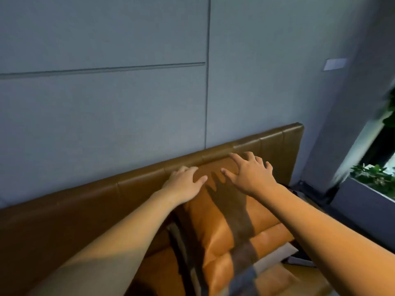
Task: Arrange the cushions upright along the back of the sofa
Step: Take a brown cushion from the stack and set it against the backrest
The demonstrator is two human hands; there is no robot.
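An orange-brown leather cushion point(215, 212) stands upright against the brown leather sofa back point(85, 201), near the sofa's right end. My left hand point(183, 184) lies over the cushion's top left corner, fingers curled on its upper edge. My right hand point(250, 174) hovers with fingers spread over the cushion's top right part, casting a shadow on its face; I cannot tell whether it touches. A grey cushion edge point(179, 242) shows just left of the orange one. Another orange cushion point(275, 236) sits low at the right, partly hidden by my right forearm.
A grey panelled wall point(106, 103) rises directly behind the sofa back. To the right, a grey planter ledge point(363, 199) holds green plants point(372, 176). A light grey item point(277, 257) lies on the seat by the lower cushion.
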